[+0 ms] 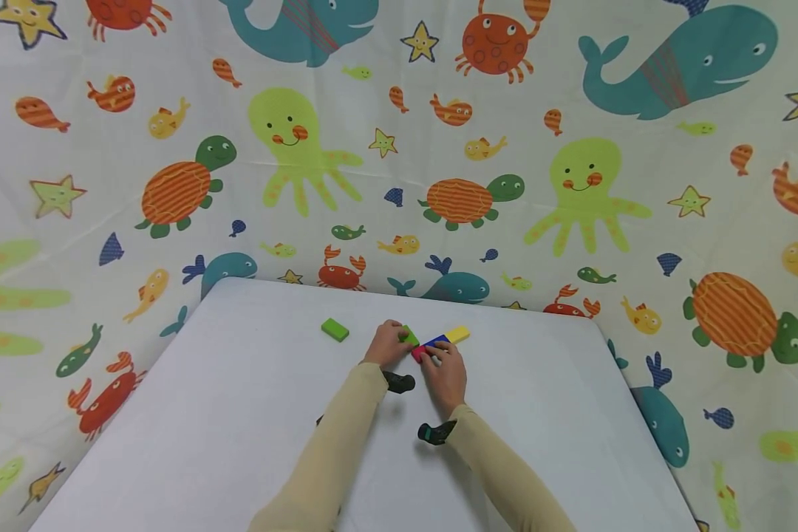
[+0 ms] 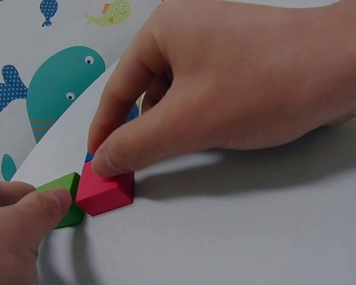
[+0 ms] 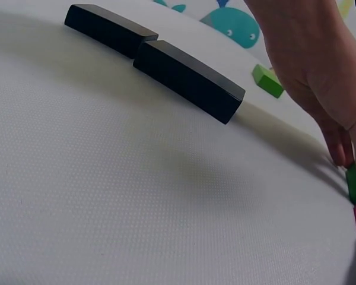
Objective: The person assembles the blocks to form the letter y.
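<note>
My left hand point(image 1: 387, 344) pinches a green block point(image 1: 408, 336) between thumb and fingers. Its end sits right against a red block point(image 2: 107, 193) in the left wrist view. The right hand point(image 1: 447, 373) pinches the red block, thumb on its near side and a fingertip behind. Beyond the red block runs a blue block point(image 1: 437, 341), partly covered by the right fingers. A yellow block point(image 1: 458, 334) continues from the blue one toward the upper right. In the right wrist view, the left hand point(image 3: 320, 77) reaches down to the green block point(image 3: 354, 184).
Another green block point(image 1: 335, 329) lies by itself to the left on the white table point(image 1: 239, 414). Two black bars point(image 3: 190, 80) show end to end in the right wrist view. Behind the table hangs a cloth point(image 1: 386, 170) printed with sea animals.
</note>
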Demonstrator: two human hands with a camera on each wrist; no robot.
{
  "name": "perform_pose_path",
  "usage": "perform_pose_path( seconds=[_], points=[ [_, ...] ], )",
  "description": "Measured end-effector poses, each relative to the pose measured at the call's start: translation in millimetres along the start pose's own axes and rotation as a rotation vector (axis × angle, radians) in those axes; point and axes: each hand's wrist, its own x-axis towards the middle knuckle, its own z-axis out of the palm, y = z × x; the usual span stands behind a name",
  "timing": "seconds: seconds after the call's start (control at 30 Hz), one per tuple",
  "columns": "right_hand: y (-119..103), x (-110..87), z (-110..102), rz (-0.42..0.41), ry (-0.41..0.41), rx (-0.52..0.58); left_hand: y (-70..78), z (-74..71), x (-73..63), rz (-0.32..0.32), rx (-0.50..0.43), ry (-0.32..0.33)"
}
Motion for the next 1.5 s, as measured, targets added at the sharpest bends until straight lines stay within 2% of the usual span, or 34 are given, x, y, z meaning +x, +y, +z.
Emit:
perform_pose_path(
  seconds=[0.23, 0.43, 0.77, 0.9, 1.2, 1.5],
  points=[
    [0.3, -0.3, -0.1, -0.015, 0.015, -0.003, 2.1, 0.5, -2.8, 0.009, 0.01, 0.016],
    [0.1, -0.5, 0.6, 0.014, -0.007, 0.001, 4.6, 0.2, -4.4, 0.009, 0.016, 0.02],
    [0.5, -1.6, 2.9, -0.018, 0.045, -0.009, 9.4, -1.9, -7.4, 0.003, 0.018, 0.006],
    [0.3, -2.3, 3.5, -0.009, 0.04, -0.007, 11.6, -3.7, -8.7, 0.01, 0.013, -0.007],
    [2.2, -3.4, 2.7, 0.021, 0.009, 0.002, 7.0, 0.1, -5.5, 0.027, 0.036, -0.024],
    [0.9, -0.6, 2.4, 0.008, 0.013, 0.005, 6.9, -0.4, -1.8, 0.029, 0.056, -0.023]
  ],
)
